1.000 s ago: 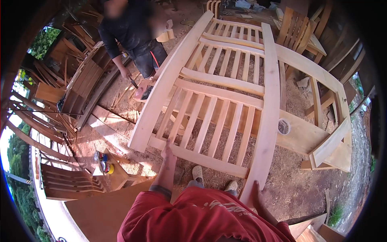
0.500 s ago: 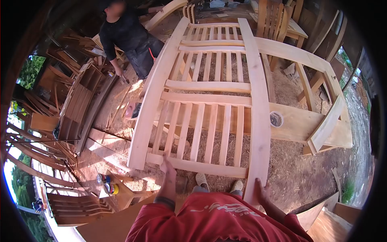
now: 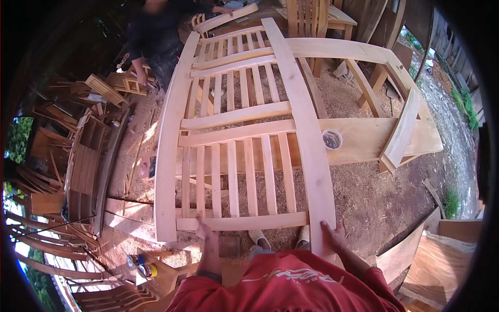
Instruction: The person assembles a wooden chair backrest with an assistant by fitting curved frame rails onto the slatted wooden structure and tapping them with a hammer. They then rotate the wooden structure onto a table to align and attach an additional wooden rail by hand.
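A long pale slatted wooden frame (image 3: 241,222) stretches away from me, with two wide side rails, several crosspieces and groups of thin slats. My left hand (image 3: 208,240) grips its near crosspiece, close to the left rail, thumb on top. At the near end of the right side rail, my right hand (image 3: 333,238) holds the outer edge; its thumb lies on the upper face and the other fingers are partly hidden. The frame's far part lies over a larger wooden frame (image 3: 382,140). On that frame's broad board rests a white tub (image 3: 332,139), contents unclear.
A co-worker in dark clothes (image 3: 156,36) stands at the far left, one hand near a curved wooden piece (image 3: 228,18). Two cans (image 3: 148,270) sit at the lower left. Stacked wooden parts (image 3: 83,177) line the left side. Shavings cover the ground (image 3: 364,208).
My view has turned right, so the surroundings appear further left. The slatted frame's near end is slightly lower in view, and its far end is further left. Both hands keep their hold.
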{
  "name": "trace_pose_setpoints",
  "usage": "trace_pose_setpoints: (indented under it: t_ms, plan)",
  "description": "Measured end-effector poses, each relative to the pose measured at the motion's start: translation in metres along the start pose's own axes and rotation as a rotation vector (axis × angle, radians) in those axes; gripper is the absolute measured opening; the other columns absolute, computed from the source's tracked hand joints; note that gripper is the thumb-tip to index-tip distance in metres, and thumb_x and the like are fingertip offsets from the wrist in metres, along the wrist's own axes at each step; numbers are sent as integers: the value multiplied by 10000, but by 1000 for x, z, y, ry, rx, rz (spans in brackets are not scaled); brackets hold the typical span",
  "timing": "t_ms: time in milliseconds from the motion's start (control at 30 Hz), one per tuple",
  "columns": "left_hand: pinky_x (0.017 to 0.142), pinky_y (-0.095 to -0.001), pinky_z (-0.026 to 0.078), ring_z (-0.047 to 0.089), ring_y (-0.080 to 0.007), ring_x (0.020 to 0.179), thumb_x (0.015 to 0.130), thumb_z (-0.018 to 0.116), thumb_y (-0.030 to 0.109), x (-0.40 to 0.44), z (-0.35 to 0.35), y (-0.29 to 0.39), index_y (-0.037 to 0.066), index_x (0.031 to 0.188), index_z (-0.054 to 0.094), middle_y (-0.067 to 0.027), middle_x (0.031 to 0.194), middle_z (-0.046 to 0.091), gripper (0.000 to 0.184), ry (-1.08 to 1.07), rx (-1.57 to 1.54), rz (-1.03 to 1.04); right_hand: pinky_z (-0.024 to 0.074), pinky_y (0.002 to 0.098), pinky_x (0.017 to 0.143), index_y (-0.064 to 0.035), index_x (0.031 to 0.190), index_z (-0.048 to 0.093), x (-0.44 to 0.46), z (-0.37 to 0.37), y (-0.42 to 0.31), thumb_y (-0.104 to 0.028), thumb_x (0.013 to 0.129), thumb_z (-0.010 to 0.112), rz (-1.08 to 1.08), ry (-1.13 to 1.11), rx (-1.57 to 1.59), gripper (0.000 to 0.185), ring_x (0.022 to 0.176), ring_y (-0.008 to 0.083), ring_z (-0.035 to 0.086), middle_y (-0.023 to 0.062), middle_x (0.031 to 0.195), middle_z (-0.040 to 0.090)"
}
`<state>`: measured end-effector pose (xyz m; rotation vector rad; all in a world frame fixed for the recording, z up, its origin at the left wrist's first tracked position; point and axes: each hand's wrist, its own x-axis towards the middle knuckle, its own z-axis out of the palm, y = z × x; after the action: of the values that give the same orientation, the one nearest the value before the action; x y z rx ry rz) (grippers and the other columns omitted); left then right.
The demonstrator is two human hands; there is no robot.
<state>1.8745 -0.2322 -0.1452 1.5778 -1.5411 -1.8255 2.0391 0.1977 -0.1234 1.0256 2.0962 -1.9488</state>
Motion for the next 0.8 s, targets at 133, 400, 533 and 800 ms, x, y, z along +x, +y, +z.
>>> trace_pose_setpoints:
  t_ms: [133,400,533,800]
  plan:
    - [445,-332,522,604,-244,638,737,689,630,25,-13,-15,-60,975,529,-131,890,586,748,-65,137,19,524,328,723,60,1036,648,3,-2,22,-407,815,714,-49,41,26,521,807,208,667,160,897,696]
    - [1141,-404,173,199,-300,1417,856,305,758,-58,-16,-122,48,1502,111,-171,1545,180,980,-302,255,275,497,414,820,80,1039,613,4,-13,20,-503,804,678,-15,-26,43,632,914,329,663,255,965,667]
    - [893,-366,411,537,-276,1025,931,504,504,-210,-2,-174,-78,1132,474,-222,1093,557,617,-350,599,342,484,347,784,100,1035,521,19,-5,57,-509,858,634,-7,-77,-7,644,895,239,620,202,922,648]
    - [822,-397,461,609,-288,904,985,392,443,-308,-13,-226,-59,1036,611,-216,955,647,550,-645,588,282,486,371,794,110,1151,463,26,-26,48,-564,884,546,-57,-364,-157,729,931,295,625,235,968,633]
